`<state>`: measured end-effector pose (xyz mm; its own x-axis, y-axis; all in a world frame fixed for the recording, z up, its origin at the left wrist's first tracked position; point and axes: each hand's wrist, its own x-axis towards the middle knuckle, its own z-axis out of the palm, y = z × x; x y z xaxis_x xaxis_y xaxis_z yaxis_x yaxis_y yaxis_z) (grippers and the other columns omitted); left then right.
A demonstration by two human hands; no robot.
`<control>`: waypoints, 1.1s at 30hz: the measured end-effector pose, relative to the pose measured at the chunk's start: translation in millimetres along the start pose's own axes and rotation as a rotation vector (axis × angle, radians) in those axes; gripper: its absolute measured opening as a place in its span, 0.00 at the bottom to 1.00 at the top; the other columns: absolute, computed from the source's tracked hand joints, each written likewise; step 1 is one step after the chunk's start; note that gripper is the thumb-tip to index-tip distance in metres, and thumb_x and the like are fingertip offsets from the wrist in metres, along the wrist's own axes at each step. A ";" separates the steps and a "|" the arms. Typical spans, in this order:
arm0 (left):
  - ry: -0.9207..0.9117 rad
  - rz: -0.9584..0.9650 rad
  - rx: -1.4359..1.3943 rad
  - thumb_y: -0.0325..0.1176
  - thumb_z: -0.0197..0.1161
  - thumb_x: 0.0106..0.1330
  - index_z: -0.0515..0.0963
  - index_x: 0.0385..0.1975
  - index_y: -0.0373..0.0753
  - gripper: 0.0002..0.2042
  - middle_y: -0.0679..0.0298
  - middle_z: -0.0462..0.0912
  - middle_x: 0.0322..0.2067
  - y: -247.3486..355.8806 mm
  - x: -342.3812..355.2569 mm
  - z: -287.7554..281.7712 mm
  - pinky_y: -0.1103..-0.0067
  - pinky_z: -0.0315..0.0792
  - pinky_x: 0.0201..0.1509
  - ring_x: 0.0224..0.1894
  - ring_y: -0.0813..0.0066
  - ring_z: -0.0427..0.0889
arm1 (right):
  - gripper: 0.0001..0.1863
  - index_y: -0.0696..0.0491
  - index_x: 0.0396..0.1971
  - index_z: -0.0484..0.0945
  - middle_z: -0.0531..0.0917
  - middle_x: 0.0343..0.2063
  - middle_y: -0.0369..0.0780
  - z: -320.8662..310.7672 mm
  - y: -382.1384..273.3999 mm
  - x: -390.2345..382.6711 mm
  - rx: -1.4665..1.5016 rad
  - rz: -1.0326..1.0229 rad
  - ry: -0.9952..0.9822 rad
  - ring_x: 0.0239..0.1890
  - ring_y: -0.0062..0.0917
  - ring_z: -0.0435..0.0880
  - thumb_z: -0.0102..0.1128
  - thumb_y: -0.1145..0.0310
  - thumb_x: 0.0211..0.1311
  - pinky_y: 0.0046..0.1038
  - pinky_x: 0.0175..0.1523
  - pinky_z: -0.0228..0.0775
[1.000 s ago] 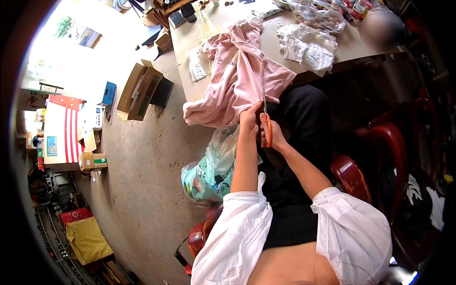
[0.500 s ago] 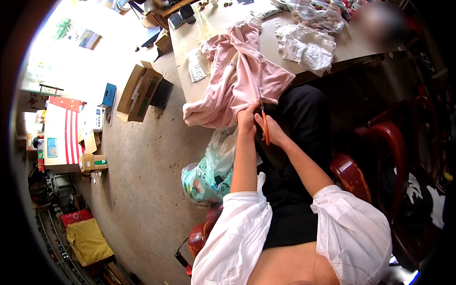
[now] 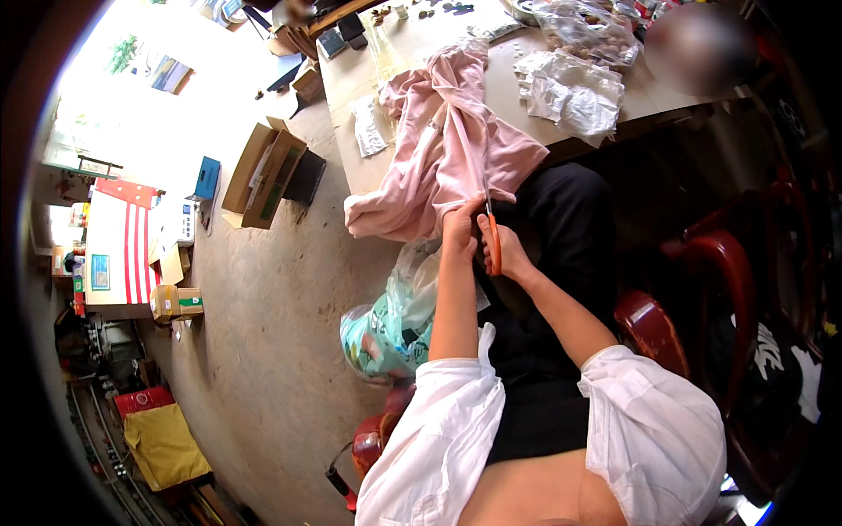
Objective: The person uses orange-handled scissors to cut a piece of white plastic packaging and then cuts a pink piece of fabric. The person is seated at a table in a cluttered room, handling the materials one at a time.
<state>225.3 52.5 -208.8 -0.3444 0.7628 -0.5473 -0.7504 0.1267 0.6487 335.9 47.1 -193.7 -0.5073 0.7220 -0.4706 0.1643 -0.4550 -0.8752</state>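
Observation:
A pink piece of clothing (image 3: 456, 131) lies over the table edge, and part of it hangs down toward my lap. At its lower edge my left hand (image 3: 460, 230) grips the fabric with closed fingers. Orange-handled scissors (image 3: 495, 245) are in my right hand (image 3: 509, 254), held upright beside the left one. The blades point up and away from me into the pink cloth. How far apart the blades are is too small to tell.
On the table (image 3: 517, 114) are a crumpled white cloth (image 3: 574, 92), a clear bag of brownish lumps (image 3: 592, 35) and a white packet (image 3: 367, 127). A plastic bag with teal contents (image 3: 386, 333) stands on the floor left of my legs. Cardboard box (image 3: 263, 175) farther left; red chair (image 3: 649, 324) at right.
The view has shifted slightly. My right hand and the scissors sit a little lower against the cloth, while my left hand keeps its hold on the fabric.

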 end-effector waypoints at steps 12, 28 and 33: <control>-0.252 -0.040 -0.057 0.33 0.50 0.66 0.74 0.43 0.32 0.12 0.57 0.81 0.36 -4.5 4.3 -3.8 0.79 0.74 0.27 0.29 0.74 0.78 | 0.28 0.52 0.18 0.68 0.68 0.09 0.33 -1.5 17.4 -0.5 0.306 -0.014 -0.034 0.07 0.19 0.68 0.49 0.40 0.60 0.19 0.11 0.59; -0.293 -0.074 0.084 0.38 0.44 0.64 0.77 0.36 0.33 0.17 0.65 0.80 0.26 20.2 -24.6 11.6 0.88 0.60 0.21 0.19 0.81 0.70 | 0.22 0.44 0.38 0.67 0.70 0.19 0.29 -2.8 -17.2 5.5 0.426 -0.128 -0.229 0.17 0.14 0.69 0.42 0.40 0.64 0.18 0.20 0.63; -0.240 -0.133 0.216 0.39 0.49 0.61 0.67 0.19 0.43 0.12 0.66 0.72 0.15 13.7 -7.5 -3.6 0.83 0.57 0.09 0.09 0.79 0.66 | 0.22 0.45 0.31 0.66 0.68 0.16 0.30 -0.8 -15.6 12.9 0.561 -0.071 -0.213 0.12 0.15 0.65 0.43 0.40 0.63 0.17 0.15 0.61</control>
<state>215.6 46.2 -197.7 -0.0897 0.8545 -0.5117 -0.6341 0.3471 0.6909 327.4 64.0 -186.2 -0.6681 0.6670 -0.3298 -0.3181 -0.6567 -0.6838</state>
